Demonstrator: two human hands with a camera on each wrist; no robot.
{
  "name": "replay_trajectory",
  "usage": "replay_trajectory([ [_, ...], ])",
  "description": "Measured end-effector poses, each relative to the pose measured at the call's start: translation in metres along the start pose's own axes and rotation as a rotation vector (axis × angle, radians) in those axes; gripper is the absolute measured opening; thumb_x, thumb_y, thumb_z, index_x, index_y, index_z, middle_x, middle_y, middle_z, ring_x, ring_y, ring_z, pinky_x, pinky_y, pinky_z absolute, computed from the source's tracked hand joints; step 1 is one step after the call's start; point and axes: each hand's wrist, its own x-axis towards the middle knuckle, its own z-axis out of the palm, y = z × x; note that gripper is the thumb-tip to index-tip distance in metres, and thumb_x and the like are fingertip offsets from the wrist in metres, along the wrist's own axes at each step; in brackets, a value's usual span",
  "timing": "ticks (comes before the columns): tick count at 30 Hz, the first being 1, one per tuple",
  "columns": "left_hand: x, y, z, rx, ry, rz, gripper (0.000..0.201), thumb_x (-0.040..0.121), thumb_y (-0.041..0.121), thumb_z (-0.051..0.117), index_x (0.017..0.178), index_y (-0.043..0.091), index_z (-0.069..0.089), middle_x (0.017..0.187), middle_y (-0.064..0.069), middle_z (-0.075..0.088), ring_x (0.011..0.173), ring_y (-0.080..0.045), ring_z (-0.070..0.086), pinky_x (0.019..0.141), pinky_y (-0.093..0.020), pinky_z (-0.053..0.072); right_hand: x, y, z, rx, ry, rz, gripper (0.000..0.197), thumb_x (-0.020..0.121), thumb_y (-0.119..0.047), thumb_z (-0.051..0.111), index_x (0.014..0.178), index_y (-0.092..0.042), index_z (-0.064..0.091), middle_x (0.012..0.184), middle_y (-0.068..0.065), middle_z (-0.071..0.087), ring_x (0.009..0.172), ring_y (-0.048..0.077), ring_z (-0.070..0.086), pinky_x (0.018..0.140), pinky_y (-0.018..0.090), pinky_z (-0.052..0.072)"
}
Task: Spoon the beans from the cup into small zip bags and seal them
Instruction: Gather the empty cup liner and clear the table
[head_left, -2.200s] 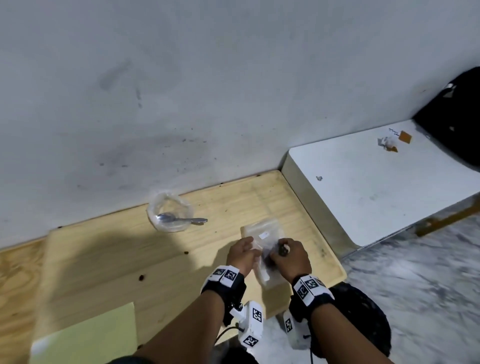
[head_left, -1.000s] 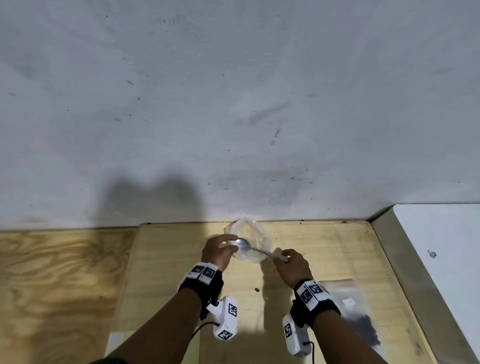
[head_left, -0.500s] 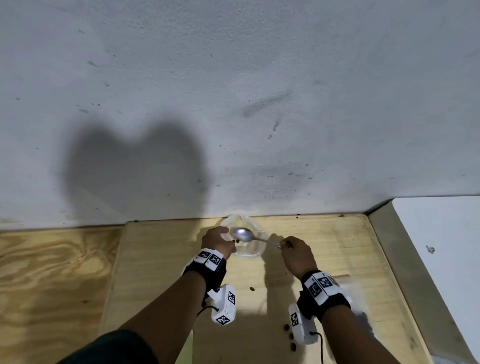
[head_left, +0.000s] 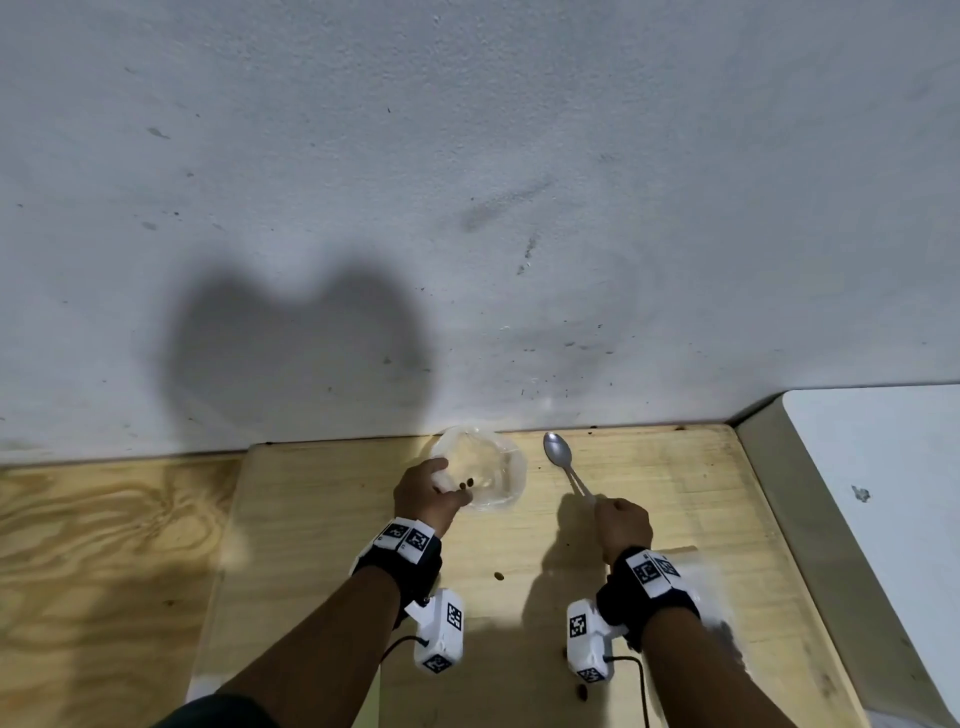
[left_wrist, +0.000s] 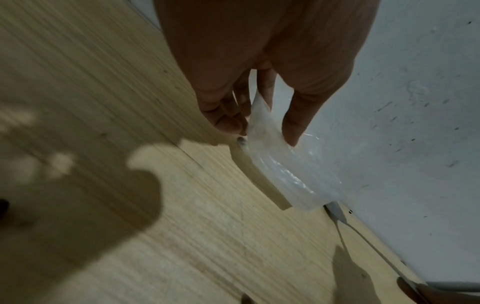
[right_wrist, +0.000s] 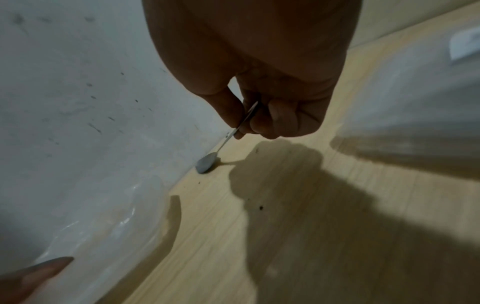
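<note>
A clear plastic cup (head_left: 485, 467) stands near the wall on the wooden table (head_left: 675, 499), with two or three dark beans (head_left: 466, 484) in its bottom. My left hand (head_left: 428, 496) grips the cup's near rim (left_wrist: 259, 131) between thumb and fingers. My right hand (head_left: 621, 525) pinches the handle of a metal spoon (head_left: 558, 452), whose bowl (right_wrist: 206, 163) lies on the table right of the cup. A clear zip bag (head_left: 711, 587) lies behind my right wrist, mostly hidden and blurred.
Loose beans (head_left: 498, 576) lie scattered on the table between my wrists and nearer me. A grey wall (head_left: 467, 208) rises right behind the cup. A white surface (head_left: 883, 467) adjoins the table on the right. A plywood panel (head_left: 104, 545) lies to the left.
My right hand has taken the spoon out of the cup and set its bowl on the table to the right. My left hand stays on the cup. Earlier both hands left the zip bag.
</note>
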Motion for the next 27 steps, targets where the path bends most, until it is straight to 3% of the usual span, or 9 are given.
replay_trajectory([
  [4, -0.004, 0.002, -0.001, 0.000, -0.026, -0.016, 0.079, 0.061, 0.032, 0.090, 0.131, 0.016, 0.057, 0.135, -0.003, 0.057, 0.121, -0.022, 0.056, 0.103, -0.034, 0.045, -0.005, -0.004, 0.005, -0.105, -0.037, -0.015, 0.032, 0.097, -0.027, 0.050, 0.110, -0.008, 0.071, 0.111, 0.018, 0.069, 0.096, 0.035, 0.061, 0.079, 0.031, 0.046],
  [7, -0.007, 0.003, -0.002, 0.007, -0.050, -0.024, 0.090, 0.055, 0.034, 0.093, 0.134, 0.015, 0.054, 0.138, -0.001, 0.054, 0.127, -0.020, 0.051, 0.107, -0.034, 0.042, -0.012, -0.005, 0.004, -0.171, -0.060, -0.067, 0.029, 0.093, -0.032, 0.058, 0.111, -0.012, 0.068, 0.104, 0.010, 0.067, 0.095, 0.030, 0.060, 0.074, 0.028, 0.041],
  [10, -0.007, 0.003, -0.005, -0.012, -0.031, -0.050, 0.085, 0.057, 0.038, 0.091, 0.131, 0.016, 0.057, 0.137, -0.001, 0.055, 0.127, -0.021, 0.051, 0.107, -0.034, 0.042, -0.016, -0.001, 0.002, -0.221, -0.062, -0.127, 0.031, 0.091, -0.035, 0.060, 0.116, -0.017, 0.065, 0.108, 0.006, 0.069, 0.082, 0.019, 0.053, 0.072, 0.025, 0.040],
  [16, -0.007, -0.004, -0.013, -0.027, 0.031, -0.085, 0.064, 0.063, 0.050, 0.084, 0.116, 0.018, 0.067, 0.128, -0.002, 0.064, 0.120, -0.021, 0.058, 0.106, -0.033, 0.043, -0.029, 0.003, -0.006, -0.218, -0.019, -0.199, 0.038, 0.089, -0.033, 0.062, 0.124, -0.017, 0.062, 0.120, 0.005, 0.064, 0.110, 0.027, 0.060, 0.080, 0.028, 0.041],
  [19, -0.011, -0.007, -0.017, -0.023, 0.042, -0.071, 0.058, 0.066, 0.049, 0.083, 0.113, 0.018, 0.069, 0.125, -0.002, 0.066, 0.118, -0.021, 0.059, 0.105, -0.032, 0.044, -0.038, 0.011, -0.010, -0.168, 0.033, -0.273, 0.028, 0.086, -0.032, 0.067, 0.112, -0.019, 0.066, 0.116, 0.004, 0.064, 0.104, 0.024, 0.062, 0.079, 0.028, 0.042],
  [21, -0.014, -0.009, -0.019, -0.019, 0.053, -0.062, 0.055, 0.067, 0.048, 0.082, 0.111, 0.018, 0.070, 0.123, -0.003, 0.067, 0.118, -0.022, 0.059, 0.104, -0.031, 0.044, -0.044, 0.019, -0.013, -0.155, 0.013, -0.311, 0.014, 0.083, -0.026, 0.070, 0.096, -0.022, 0.067, 0.102, 0.001, 0.068, 0.094, 0.021, 0.065, 0.074, 0.027, 0.044],
  [24, -0.021, -0.014, -0.021, -0.038, 0.067, -0.067, 0.050, 0.069, 0.048, 0.081, 0.108, 0.019, 0.071, 0.119, -0.003, 0.068, 0.114, -0.021, 0.061, 0.099, -0.025, 0.043, -0.060, 0.033, -0.015, -0.226, -0.089, -0.335, 0.014, 0.079, -0.018, 0.068, 0.077, -0.031, 0.062, 0.088, 0.000, 0.071, 0.090, 0.023, 0.067, 0.077, 0.028, 0.050],
  [27, -0.029, -0.021, -0.023, -0.055, 0.076, -0.072, 0.046, 0.070, 0.049, 0.079, 0.105, 0.020, 0.072, 0.116, -0.002, 0.070, 0.112, -0.020, 0.062, 0.094, -0.023, 0.042, -0.085, 0.043, -0.015, -0.487, -0.250, -0.356, 0.002, 0.079, -0.029, 0.057, 0.078, -0.029, 0.059, 0.095, 0.002, 0.071, 0.089, 0.019, 0.064, 0.083, 0.026, 0.050],
])
